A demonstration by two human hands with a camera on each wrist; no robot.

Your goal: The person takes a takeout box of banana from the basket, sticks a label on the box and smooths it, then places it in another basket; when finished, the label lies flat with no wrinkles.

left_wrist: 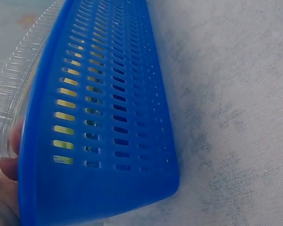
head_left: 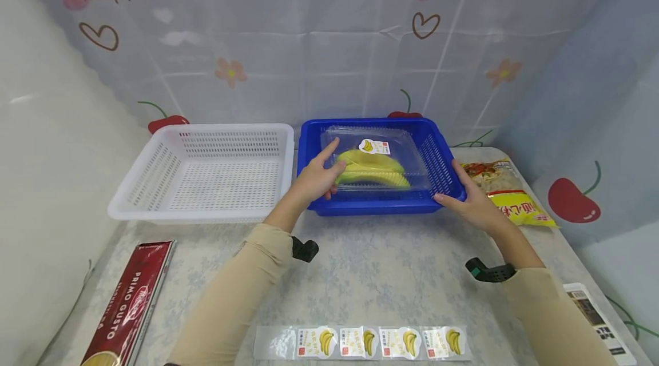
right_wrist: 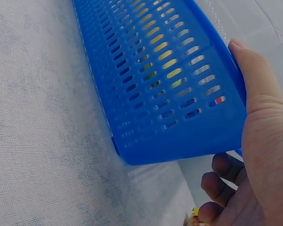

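A clear plastic clamshell box (head_left: pixel 407 151) holding yellow-green bananas (head_left: pixel 372 161) lies in the blue basket (head_left: pixel 374 207). On its lid is a white banana sticker (head_left: pixel 374 147). My left hand (head_left: pixel 315 178) holds the box by its left end, with the index finger stretched along the side and the thumb over the lid; in the left wrist view its fingertips (left_wrist: pixel 9 167) show just behind the basket's rim. My right hand (head_left: pixel 479 207) grips the basket's front right corner, thumb (right_wrist: pixel 254 70) over the rim and the other fingers around the outer side.
A white basket (head_left: pixel 201 218) stands left of the blue one. A red pasta packet (head_left: pixel 128 303) lies at the front left, a strip of banana stickers (head_left: pixel 362 343) at the front edge. To the right are a yellow food bag (head_left: pixel 515 200) and a white-framed device (head_left: pixel 599 320).
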